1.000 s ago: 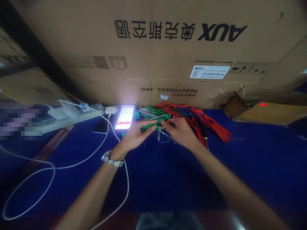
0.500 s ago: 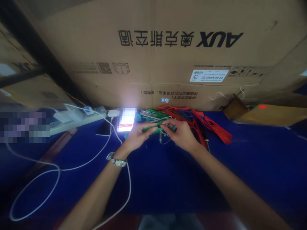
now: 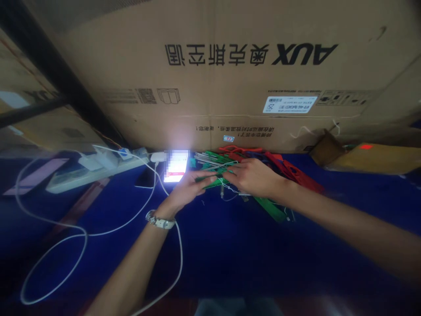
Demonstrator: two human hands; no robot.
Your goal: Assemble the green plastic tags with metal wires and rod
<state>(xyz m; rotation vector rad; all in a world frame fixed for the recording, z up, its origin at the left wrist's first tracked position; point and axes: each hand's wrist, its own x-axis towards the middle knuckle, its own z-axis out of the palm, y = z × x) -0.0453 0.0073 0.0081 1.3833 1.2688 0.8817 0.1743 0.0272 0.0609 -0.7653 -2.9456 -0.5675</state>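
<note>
Thumb and fingers of my left hand (image 3: 190,188) are closed on a flat green strip (image 3: 211,181) among a pile of green pieces in front of the box. My right hand (image 3: 253,177) bends over the same pile, its fingers closed on green material; its palm hides most of it. From beneath that hand a wider green piece (image 3: 271,210) sticks out toward the lower right. Thin white wires (image 3: 230,186) curl below the fingers. Several slim silvery rods (image 3: 205,157) lie behind my left fingers.
Red plastic pieces (image 3: 301,177) lie to the right. A lit phone (image 3: 176,166) stands beside my left hand, with white cables (image 3: 86,245) looping left near a power strip (image 3: 69,177). Behind rises a large cardboard box (image 3: 213,79). A yellow packet (image 3: 384,159) lies at right on the blue surface (image 3: 223,254).
My right hand has turned flatter and shifted slightly right over the pile. A green piece now shows below it at the lower right. My left hand keeps its pinch.
</note>
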